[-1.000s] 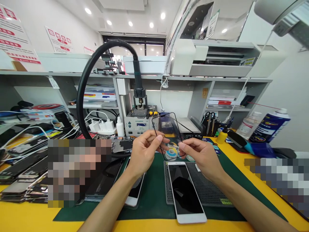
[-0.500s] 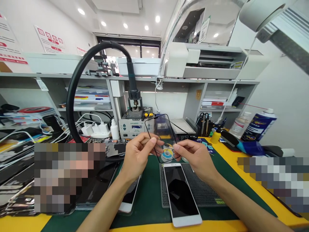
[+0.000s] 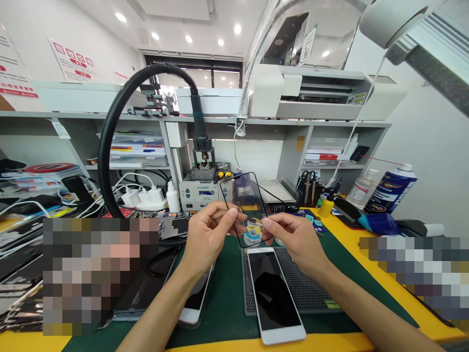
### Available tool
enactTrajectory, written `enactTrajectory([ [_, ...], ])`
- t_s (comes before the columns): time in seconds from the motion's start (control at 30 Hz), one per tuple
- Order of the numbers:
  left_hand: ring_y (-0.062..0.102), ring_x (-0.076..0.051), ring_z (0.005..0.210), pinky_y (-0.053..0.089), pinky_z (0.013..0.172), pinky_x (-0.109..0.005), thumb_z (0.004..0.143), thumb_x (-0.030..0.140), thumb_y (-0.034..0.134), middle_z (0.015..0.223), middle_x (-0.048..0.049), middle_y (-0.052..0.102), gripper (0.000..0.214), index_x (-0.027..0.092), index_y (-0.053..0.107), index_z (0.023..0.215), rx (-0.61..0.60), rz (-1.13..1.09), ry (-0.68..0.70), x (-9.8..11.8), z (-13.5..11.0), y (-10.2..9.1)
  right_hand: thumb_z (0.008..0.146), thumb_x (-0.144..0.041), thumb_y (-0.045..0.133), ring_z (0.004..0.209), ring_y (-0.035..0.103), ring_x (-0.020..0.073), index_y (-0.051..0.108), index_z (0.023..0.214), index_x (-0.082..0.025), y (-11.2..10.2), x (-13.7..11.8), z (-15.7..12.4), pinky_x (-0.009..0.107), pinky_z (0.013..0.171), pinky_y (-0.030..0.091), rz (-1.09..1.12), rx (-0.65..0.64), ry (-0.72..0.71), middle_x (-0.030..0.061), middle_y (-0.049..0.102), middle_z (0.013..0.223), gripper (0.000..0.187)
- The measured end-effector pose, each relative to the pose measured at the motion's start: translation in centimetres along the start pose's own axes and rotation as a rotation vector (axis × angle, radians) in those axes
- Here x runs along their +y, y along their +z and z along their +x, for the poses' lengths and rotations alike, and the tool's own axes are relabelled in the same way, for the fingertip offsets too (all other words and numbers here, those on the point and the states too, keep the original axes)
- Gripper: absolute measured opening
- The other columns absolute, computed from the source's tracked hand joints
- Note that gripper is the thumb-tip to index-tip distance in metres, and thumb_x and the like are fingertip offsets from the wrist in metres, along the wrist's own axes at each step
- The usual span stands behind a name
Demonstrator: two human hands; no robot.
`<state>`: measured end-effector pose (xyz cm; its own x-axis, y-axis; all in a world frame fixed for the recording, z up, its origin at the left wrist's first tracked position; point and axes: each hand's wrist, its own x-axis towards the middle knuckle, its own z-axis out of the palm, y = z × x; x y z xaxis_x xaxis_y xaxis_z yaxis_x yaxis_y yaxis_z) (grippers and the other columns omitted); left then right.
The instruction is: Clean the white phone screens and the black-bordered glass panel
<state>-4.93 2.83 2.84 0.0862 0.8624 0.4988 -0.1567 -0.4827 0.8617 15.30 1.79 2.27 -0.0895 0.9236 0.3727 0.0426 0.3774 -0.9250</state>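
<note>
A clear screen protector with a thin black border is held up, tilted, above the bench. My left hand pinches its left edge between thumb and fingers. On the lower right edge, my right hand grips it the same way. Through the clear pane, rolls of tape show behind. Below the hands lies a white phone, dark screen up, partly on a grey textured pad. Another white-framed phone lies beside my left forearm, partly hidden by it.
A hot-air station with a thick black hose stands behind. Phone parts crowd the left. On the right are a spray can, a clear bottle and a yellow-capped bottle. A lamp hangs overhead.
The view has shifted very slightly. Both hands keep the same hold on the screen protector, and the phones have not moved.
</note>
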Motion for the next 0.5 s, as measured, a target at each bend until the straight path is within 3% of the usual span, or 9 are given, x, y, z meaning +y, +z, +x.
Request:
enactTrajectory([
  [0.17, 0.070, -0.017, 0.059, 0.061, 0.059, -0.030, 0.091, 0.035, 0.073, 0.079, -0.0040, 0.077, 0.020, 0.017, 0.066, 0.088, 0.055, -0.032, -0.022, 0.02, 0.29, 0.08, 0.086, -0.049, 0.076, 0.070, 0.074, 0.0209, 0.077, 0.090, -0.015, 0.14, 0.22, -0.14, 0.031, 0.062, 0.061, 0.041, 0.033, 0.054, 0.0105, 0.078, 0.082, 0.035],
  [0.37, 0.073, -0.020, 0.065, 0.061, 0.058, -0.033, 0.094, 0.040, 0.068, 0.085, -0.0052, 0.076, 0.024, 0.017, 0.068, 0.096, 0.078, -0.046, -0.025, -0.40, 0.56, -0.33, 0.083, -0.052, 0.078, 0.076, 0.076, 0.0244, 0.075, 0.094, -0.015, 0.06, 0.04, 0.04, 0.032, 0.063, 0.062, 0.125, 0.148, 0.103, 0.0131, 0.079, 0.089, 0.039],
  [0.5, 0.073, -0.021, 0.067, 0.061, 0.059, -0.033, 0.093, 0.038, 0.069, 0.088, -0.0064, 0.076, 0.024, 0.016, 0.068, 0.103, 0.075, -0.086, -0.069, -0.51, 0.64, -0.66, 0.081, -0.051, 0.081, 0.080, 0.076, 0.0247, 0.077, 0.095, -0.017, -0.20, 0.00, 0.32, 0.032, 0.064, 0.062, 0.180, 0.151, 0.159, 0.0122, 0.079, 0.094, 0.037],
])
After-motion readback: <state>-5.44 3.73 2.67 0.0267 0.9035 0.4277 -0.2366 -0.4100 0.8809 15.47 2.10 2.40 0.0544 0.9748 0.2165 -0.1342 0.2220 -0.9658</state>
